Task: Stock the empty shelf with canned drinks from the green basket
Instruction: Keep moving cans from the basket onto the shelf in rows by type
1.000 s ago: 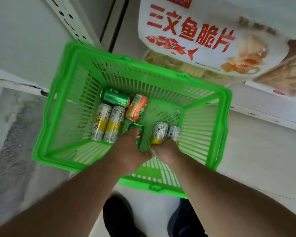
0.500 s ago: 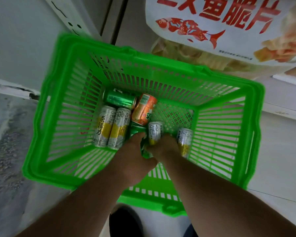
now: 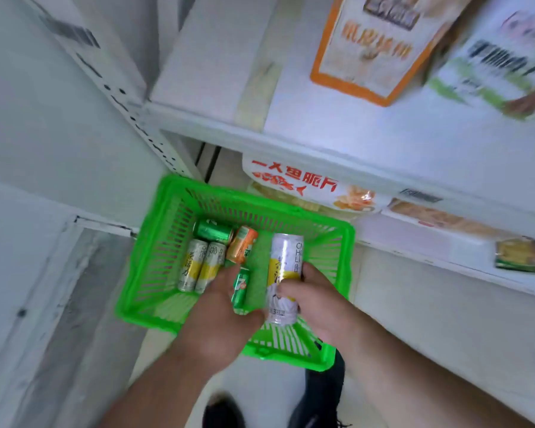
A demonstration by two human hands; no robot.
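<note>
The green basket [image 3: 155,267] stands on the floor below the shelves. My left hand [image 3: 220,322] is shut on a small green can [image 3: 241,288], raised above the basket. A tall white and yellow can [image 3: 284,273] is gripped in my right hand [image 3: 318,301], also lifted over the basket. On the basket floor lie a green can [image 3: 213,230], an orange can [image 3: 242,244] and two white and yellow cans [image 3: 192,264] side by side. A white shelf [image 3: 337,125] runs across above the basket.
Snack bags lie on the shelves: an orange-edged bag [image 3: 374,47], a green and white bag [image 3: 494,57] and a bag with red lettering [image 3: 309,189] on the lower shelf. A white perforated upright [image 3: 130,97] stands at the left. My shoes [image 3: 223,412] are below the basket.
Both hands have risen out of the basket, each with a can. The view has tilted up, so the shelf above the basket now shows.
</note>
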